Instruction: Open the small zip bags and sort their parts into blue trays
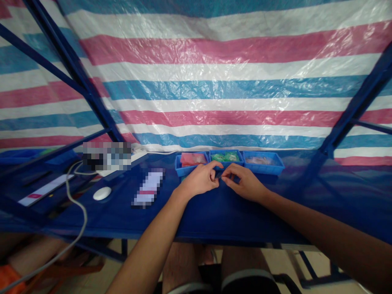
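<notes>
Above the blue table my left hand [202,178] is curled with thumb and forefinger drawn together. Facing it, my right hand [244,182] pinches a small thin dark piece [223,177] that reaches toward the left fingertips. The piece is too small to name, and I cannot make out what lies within the left fingers. Just behind the hands stand three blue trays: the left tray [178,164] holds pink packets [187,159], the middle tray [241,157] green packets [226,157], and the right tray [266,169] clear plastic bags [260,160]. My hands partly hide the trays' front sides.
On the left of the table [232,222] lie a white mouse-shaped object [102,193], a pixelated phone-like slab [149,188] and a white power strip [122,163]. A white cable [85,216] hangs over the front edge. Blue frame bars and a striped plastic sheet [232,90] stand behind.
</notes>
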Action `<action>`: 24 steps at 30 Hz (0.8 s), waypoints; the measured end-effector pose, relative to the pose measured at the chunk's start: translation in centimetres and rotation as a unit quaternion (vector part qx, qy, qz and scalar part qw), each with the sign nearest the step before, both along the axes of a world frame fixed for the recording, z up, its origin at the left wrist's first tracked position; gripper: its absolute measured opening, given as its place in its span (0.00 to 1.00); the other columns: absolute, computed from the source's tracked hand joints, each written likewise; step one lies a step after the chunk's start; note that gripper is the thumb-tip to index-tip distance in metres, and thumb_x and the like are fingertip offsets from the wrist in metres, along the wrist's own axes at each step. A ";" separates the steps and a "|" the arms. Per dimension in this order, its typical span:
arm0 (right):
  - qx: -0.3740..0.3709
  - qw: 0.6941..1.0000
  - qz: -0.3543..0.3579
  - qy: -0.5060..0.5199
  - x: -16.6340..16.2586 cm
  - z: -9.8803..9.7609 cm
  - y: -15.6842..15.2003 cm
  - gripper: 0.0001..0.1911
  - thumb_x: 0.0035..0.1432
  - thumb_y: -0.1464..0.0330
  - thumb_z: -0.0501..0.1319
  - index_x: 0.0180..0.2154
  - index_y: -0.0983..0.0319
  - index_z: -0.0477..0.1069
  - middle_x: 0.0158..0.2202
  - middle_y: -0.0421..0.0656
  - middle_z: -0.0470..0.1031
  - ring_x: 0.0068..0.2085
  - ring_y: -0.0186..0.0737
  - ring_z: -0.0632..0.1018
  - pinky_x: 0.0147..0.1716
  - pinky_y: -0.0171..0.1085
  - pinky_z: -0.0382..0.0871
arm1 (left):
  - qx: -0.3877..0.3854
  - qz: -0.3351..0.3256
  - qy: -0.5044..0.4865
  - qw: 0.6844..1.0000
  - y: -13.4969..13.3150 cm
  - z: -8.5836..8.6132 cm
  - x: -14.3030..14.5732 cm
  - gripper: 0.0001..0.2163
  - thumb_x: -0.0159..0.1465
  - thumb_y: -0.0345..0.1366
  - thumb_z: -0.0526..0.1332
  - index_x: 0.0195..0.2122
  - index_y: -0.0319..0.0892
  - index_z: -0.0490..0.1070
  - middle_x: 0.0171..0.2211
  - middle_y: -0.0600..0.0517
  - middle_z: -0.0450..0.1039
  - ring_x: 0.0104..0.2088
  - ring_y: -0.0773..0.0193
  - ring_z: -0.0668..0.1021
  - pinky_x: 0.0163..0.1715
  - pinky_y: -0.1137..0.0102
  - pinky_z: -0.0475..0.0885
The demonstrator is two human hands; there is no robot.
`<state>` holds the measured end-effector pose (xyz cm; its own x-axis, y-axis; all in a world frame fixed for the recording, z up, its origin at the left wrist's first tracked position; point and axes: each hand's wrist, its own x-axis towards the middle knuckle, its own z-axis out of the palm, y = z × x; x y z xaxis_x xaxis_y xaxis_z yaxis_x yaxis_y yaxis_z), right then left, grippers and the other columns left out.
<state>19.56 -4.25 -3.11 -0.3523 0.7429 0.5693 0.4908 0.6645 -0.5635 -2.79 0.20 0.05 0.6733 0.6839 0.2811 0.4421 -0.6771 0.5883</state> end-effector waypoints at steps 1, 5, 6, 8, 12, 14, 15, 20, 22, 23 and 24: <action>-0.008 1.000 -0.002 0.000 0.0 -0.2 0.1 0.05 0.67 0.68 0.63 0.43 0.57 0.78 0.40 0.45 0.79 0.37 0.43 0.79 0.39 0.44 0.76 | -0.011 -0.002 -0.012 1.000 0.0 -0.1 0.1 0.27 0.56 0.26 0.65 0.59 0.43 0.72 0.22 0.62 0.70 0.22 0.71 0.72 0.26 0.75 0.62; -0.045 0.998 0.016 0.034 -0.2 -0.6 0.3 0.12 0.63 0.68 0.65 0.49 0.57 0.77 0.46 0.46 0.81 0.41 0.44 0.82 0.42 0.45 0.79 | -0.061 -0.021 -0.064 0.996 0.3 -0.6 0.5 0.29 0.58 0.27 0.66 0.63 0.44 0.71 0.21 0.63 0.65 0.22 0.72 0.68 0.26 0.76 0.61; -0.055 0.997 0.024 0.047 -0.3 -0.7 0.4 0.14 0.63 0.68 0.66 0.50 0.57 0.77 0.47 0.47 0.81 0.42 0.44 0.82 0.42 0.45 0.79 | -0.072 -0.026 -0.077 0.994 0.3 -0.7 0.6 0.30 0.58 0.28 0.67 0.63 0.44 0.71 0.21 0.64 0.64 0.22 0.73 0.68 0.26 0.77 0.61; -0.075 0.995 0.035 0.065 -0.3 -0.7 0.4 0.16 0.61 0.67 0.67 0.52 0.57 0.78 0.49 0.47 0.82 0.42 0.43 0.83 0.42 0.44 0.80 | -0.089 -0.031 -0.102 0.990 0.3 -0.8 0.7 0.29 0.58 0.29 0.67 0.63 0.44 0.72 0.22 0.64 0.62 0.22 0.74 0.66 0.27 0.77 0.62; -0.085 0.995 0.012 0.043 -0.2 -0.9 0.6 0.15 0.59 0.67 0.70 0.49 0.57 0.80 0.45 0.45 0.84 0.37 0.42 0.83 0.39 0.43 0.79 | -0.115 -0.033 -0.152 0.981 0.2 -0.8 1.0 0.26 0.60 0.30 0.67 0.61 0.41 0.74 0.21 0.64 0.59 0.20 0.75 0.63 0.25 0.78 0.61; -0.089 0.995 -0.006 0.042 -0.1 -1.2 0.8 0.11 0.60 0.67 0.69 0.46 0.57 0.81 0.42 0.43 0.85 0.35 0.43 0.83 0.39 0.45 0.79 | -0.124 -0.030 -0.172 0.977 0.1 -0.6 1.1 0.23 0.64 0.35 0.67 0.61 0.41 0.73 0.21 0.63 0.59 0.19 0.74 0.64 0.22 0.77 0.59; -0.099 0.994 -0.009 0.054 0.0 -1.3 0.9 0.10 0.61 0.66 0.68 0.45 0.56 0.81 0.42 0.43 0.85 0.36 0.44 0.83 0.40 0.45 0.79 | -0.121 -0.024 -0.180 0.976 0.0 -0.4 1.1 0.22 0.66 0.38 0.66 0.61 0.41 0.73 0.21 0.63 0.61 0.19 0.73 0.66 0.21 0.77 0.59; -0.226 0.952 0.028 0.204 0.3 -1.4 1.6 0.16 0.57 0.58 0.72 0.45 0.58 0.80 0.41 0.44 0.86 0.38 0.45 0.85 0.36 0.42 0.81 | 0.091 0.060 -0.140 0.984 -0.1 0.3 0.8 0.12 0.72 0.40 0.60 0.52 0.42 0.78 0.31 0.53 0.76 0.26 0.69 0.75 0.29 0.74 0.69; -0.249 0.935 0.028 0.250 0.3 -1.2 1.8 0.19 0.55 0.57 0.74 0.45 0.58 0.78 0.39 0.44 0.85 0.36 0.43 0.84 0.34 0.41 0.81 | 0.163 0.057 -0.113 0.979 -0.1 0.4 0.7 0.11 0.72 0.38 0.61 0.52 0.42 0.78 0.38 0.50 0.79 0.33 0.66 0.78 0.37 0.70 0.74; -0.249 0.931 0.025 0.265 0.3 -1.2 1.9 0.20 0.54 0.58 0.74 0.45 0.58 0.78 0.38 0.43 0.85 0.35 0.43 0.84 0.34 0.41 0.81 | 0.172 0.041 -0.106 0.978 -0.1 0.4 0.8 0.12 0.72 0.37 0.61 0.53 0.42 0.78 0.39 0.49 0.80 0.36 0.64 0.79 0.40 0.69 0.75; -0.246 0.929 0.021 0.276 0.3 -1.2 1.9 0.19 0.54 0.58 0.74 0.45 0.58 0.77 0.38 0.43 0.85 0.35 0.43 0.84 0.35 0.41 0.81 | 0.169 0.022 -0.104 0.980 -0.2 0.3 0.8 0.12 0.71 0.37 0.62 0.54 0.42 0.77 0.41 0.48 0.80 0.38 0.63 0.80 0.43 0.68 0.76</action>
<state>19.89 -2.33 -4.26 -0.1427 0.9528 0.2679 0.0165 0.2729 -0.9619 -1.96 0.03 0.40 0.5494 0.5558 0.6239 0.3704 -0.8313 0.4143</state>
